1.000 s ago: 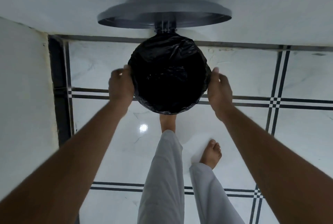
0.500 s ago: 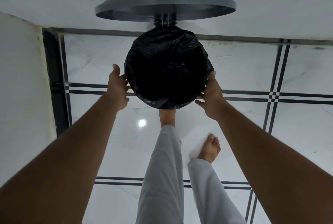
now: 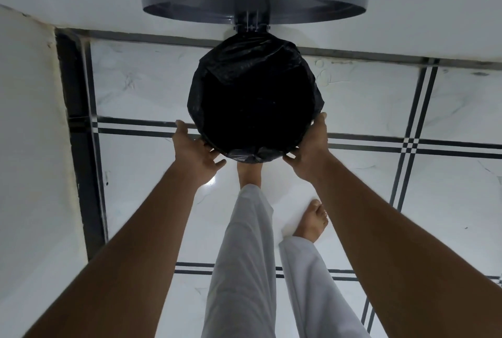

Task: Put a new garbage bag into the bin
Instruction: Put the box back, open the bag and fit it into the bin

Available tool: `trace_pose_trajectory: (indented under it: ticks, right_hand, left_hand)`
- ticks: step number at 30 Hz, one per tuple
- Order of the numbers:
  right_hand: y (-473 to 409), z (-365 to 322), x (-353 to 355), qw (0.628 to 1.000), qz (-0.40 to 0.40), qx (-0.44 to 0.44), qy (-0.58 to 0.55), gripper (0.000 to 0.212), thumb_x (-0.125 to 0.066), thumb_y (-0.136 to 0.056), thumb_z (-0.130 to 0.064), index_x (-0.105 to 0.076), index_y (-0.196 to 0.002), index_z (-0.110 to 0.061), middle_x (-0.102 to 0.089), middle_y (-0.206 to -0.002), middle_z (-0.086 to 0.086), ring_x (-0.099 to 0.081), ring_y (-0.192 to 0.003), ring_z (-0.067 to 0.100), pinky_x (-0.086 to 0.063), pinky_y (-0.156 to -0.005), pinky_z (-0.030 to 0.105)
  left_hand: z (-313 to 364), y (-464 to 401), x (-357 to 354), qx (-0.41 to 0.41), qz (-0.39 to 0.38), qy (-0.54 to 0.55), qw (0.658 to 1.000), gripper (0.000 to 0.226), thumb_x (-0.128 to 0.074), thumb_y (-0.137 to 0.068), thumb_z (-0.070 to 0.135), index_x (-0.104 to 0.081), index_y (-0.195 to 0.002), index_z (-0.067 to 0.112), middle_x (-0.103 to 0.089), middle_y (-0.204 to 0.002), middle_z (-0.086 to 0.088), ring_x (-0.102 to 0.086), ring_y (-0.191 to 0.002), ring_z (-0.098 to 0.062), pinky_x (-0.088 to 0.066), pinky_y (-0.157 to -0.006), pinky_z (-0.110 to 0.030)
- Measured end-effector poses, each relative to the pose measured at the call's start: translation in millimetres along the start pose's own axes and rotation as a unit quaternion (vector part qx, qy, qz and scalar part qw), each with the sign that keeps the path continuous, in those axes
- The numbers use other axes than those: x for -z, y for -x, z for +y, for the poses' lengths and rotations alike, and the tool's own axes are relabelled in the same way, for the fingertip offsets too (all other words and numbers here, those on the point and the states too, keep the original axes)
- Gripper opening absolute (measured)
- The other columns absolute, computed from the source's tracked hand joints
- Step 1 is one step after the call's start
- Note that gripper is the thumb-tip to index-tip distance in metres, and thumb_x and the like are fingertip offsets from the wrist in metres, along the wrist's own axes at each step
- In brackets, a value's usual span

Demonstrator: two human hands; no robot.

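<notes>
A round pedal bin stands on the tiled floor with its grey lid (image 3: pixel 255 3) tipped up against the wall. A black garbage bag (image 3: pixel 252 65) lines the opening and is folded out over the rim all round. My left hand (image 3: pixel 194 147) lies against the near left of the rim, fingers spread on the bag's overhang. My right hand (image 3: pixel 312 147) cups the near right of the rim, thumb up along the bag's edge and fingers curled under the overhang. The bin's body is hidden beneath the bag.
My bare left foot (image 3: pixel 250 172) reaches under the bin's front edge; the pedal is hidden. My right foot (image 3: pixel 312 223) rests on the glossy white floor (image 3: pixel 380 201). A white wall (image 3: pixel 27 147) closes the left side, another wall runs behind the bin.
Both hands have slid from the sides of the rim down to its near edge, moving closer together along the bag's overhang. The view has shifted nearer to the bin.
</notes>
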State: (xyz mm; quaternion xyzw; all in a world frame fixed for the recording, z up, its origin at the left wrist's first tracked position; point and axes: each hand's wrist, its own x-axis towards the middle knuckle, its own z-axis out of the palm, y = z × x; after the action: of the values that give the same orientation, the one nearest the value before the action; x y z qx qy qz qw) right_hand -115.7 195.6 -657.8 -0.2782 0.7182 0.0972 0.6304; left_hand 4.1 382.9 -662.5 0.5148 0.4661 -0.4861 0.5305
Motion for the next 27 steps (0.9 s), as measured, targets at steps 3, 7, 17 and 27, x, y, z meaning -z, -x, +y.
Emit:
trace_pose_trajectory:
  ticks: [3,7,17,27]
  right_hand:
    - [1,-7,-7,0.998,0.065,0.018,0.008,0.083,-0.02,-0.109,-0.077,-0.034,-0.174,-0.027,-0.047,-0.173,0.003,-0.047,-0.156,0.032,-0.038,-0.125,0.047]
    - [2,-14,-14,0.972,0.145,0.168,0.073,0.086,-0.03,-0.105,-0.074,-0.031,-0.174,-0.023,-0.047,-0.172,0.006,-0.046,-0.157,0.034,-0.038,-0.128,0.057]
    - [-21,-41,-13,0.947,0.105,0.246,0.178,0.069,-0.026,-0.113,-0.067,-0.046,-0.167,-0.029,-0.058,-0.163,0.004,-0.052,-0.152,0.031,-0.038,-0.128,0.051]
    - [-37,-60,-30,0.903,0.068,0.304,0.296,0.064,-0.023,-0.115,-0.062,-0.058,-0.152,-0.024,-0.065,-0.153,0.004,-0.056,-0.143,0.031,-0.037,-0.119,0.048]
  left_hand:
    - [3,7,-19,-0.079,0.142,-0.066,0.985,0.077,-0.03,-0.106,0.07,-0.043,-0.163,0.02,-0.052,-0.161,-0.001,-0.047,-0.149,-0.026,-0.03,-0.129,-0.049]
    - [18,11,-34,-0.239,0.118,-0.146,0.953,0.067,-0.033,-0.105,0.071,-0.061,-0.149,0.029,-0.066,-0.135,0.012,-0.062,-0.123,-0.013,-0.045,-0.115,-0.037]
    - [79,-13,-35,-0.234,0.06,-0.285,0.928,0.079,-0.035,-0.097,0.087,-0.076,-0.113,0.022,-0.074,-0.127,-0.002,-0.072,-0.113,-0.024,-0.05,-0.112,-0.045]
    - [92,-33,-68,-0.459,0.202,-0.644,0.578,0.11,-0.078,-0.079,0.065,-0.03,-0.163,0.013,-0.044,-0.161,-0.01,-0.047,-0.148,-0.035,-0.041,-0.117,-0.066]
